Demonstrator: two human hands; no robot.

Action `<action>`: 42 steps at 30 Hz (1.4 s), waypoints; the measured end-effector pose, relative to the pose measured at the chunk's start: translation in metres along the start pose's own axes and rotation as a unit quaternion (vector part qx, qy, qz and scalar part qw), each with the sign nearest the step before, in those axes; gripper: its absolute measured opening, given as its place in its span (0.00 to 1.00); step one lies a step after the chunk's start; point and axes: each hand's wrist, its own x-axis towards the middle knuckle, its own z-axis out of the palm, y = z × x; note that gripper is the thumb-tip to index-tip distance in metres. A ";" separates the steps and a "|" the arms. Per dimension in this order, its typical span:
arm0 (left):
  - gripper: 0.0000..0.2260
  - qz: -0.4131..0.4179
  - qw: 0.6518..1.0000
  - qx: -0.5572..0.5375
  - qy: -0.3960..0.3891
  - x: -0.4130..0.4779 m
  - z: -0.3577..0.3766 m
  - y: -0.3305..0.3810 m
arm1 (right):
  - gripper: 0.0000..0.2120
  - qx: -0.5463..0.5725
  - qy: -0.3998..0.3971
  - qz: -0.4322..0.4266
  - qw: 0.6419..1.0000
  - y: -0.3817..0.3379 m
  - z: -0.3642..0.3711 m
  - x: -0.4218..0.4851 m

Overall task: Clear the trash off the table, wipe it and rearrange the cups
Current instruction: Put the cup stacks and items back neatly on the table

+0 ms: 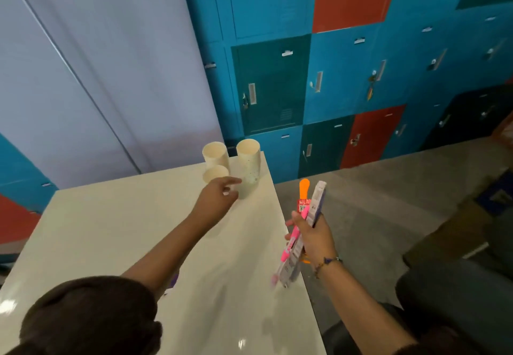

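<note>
Three cream paper cups, bunched at the far right corner of the surface [111,229], all upright, mouths up, long axes vertical. Speckled cup [249,167] on the right, tallest of the lot. Plain tall cup [215,155] just to its left. Short cup [214,173] tucked right in front of that one.

Reaching in from the near left, the left grip [218,198]: wide, fingers stretched out, holding nothing, forefinger right at the speckled cup's side. Touching or just short, cannot tell.

Out past the surface's right edge, the right grip [312,234], wrapped tight around a bundle of trash [316,202]: pink stick, orange-tipped piece, white-and-purple packet. Long axis steeply tilted, top ends pointing up and away toward the lockers [333,77], bottom ends down near the surface's edge. Beaded bracelet [327,261] on that wrist.

Purple scrap [173,281] peeking out under the left forearm.
</note>
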 end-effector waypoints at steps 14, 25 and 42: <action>0.11 0.057 0.954 0.293 0.002 0.083 -0.013 -0.079 | 0.14 -0.064 0.002 -0.005 0.998 0.005 0.049 0.052; 0.11 0.143 0.958 0.218 0.117 0.073 -0.038 -0.051 | 0.17 -0.070 0.004 0.000 0.998 -0.002 0.046 0.051; 0.17 0.149 0.966 0.211 -0.023 0.064 0.106 -0.082 | 0.15 0.053 0.074 -0.209 0.974 -0.083 0.045 0.104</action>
